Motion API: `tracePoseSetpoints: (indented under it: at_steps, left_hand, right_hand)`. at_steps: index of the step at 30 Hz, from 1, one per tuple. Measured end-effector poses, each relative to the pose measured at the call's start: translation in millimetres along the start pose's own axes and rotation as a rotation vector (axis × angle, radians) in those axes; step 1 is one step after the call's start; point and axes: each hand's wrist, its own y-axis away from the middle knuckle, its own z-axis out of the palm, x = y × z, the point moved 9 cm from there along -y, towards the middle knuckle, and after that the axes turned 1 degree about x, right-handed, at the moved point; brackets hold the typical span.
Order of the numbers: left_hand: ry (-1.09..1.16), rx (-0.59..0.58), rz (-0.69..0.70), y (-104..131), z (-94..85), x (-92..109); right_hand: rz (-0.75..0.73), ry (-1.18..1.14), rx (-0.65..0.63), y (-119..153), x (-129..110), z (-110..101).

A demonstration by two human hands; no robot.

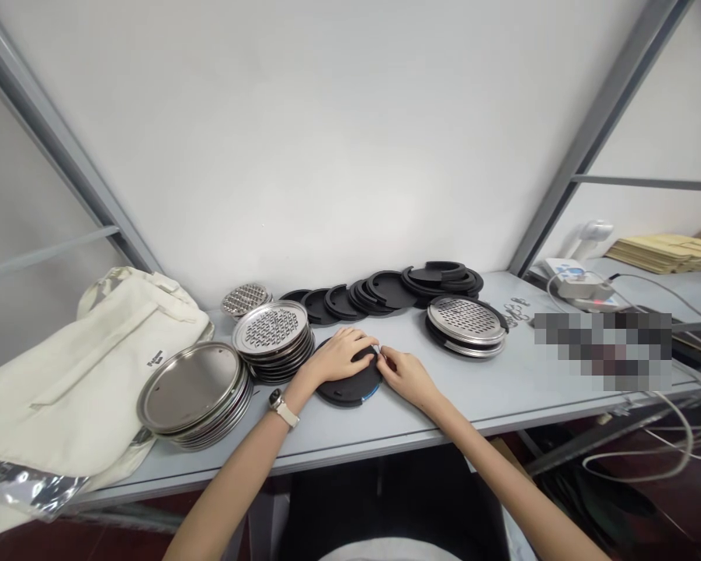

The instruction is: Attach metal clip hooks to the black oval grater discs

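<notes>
A round black disc [346,392] lies on the table in front of me, with a short blue strip along its right front edge. My left hand [339,357] rests over its top, fingers stretched toward the right and thumb apart. At the disc's right rim, my right hand [406,376] has thumb and forefinger pinched together beside the left fingertips. Something thin and shiny shows at that pinch, too small to name. Left of the disc stands a stack of round metal graters with black rims [272,331]. Part of the disc is hidden under my hands.
Plain metal discs [192,389] are stacked at the left beside a cream cloth bag [87,374]. Black rings [391,288] lie along the wall. Another grater stack [466,319] sits right, near small metal bits [517,310]. White cables [686,436] hang at the far right.
</notes>
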Motion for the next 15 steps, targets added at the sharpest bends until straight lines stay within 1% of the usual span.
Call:
tracePoseSetpoints:
  at_steps: [15]
  left_hand:
    - [0.012,0.007,-0.015,0.6,-2.4,1.3]
  right_hand:
    - [-0.012,0.083,0.004,1.8,-3.9,-0.2]
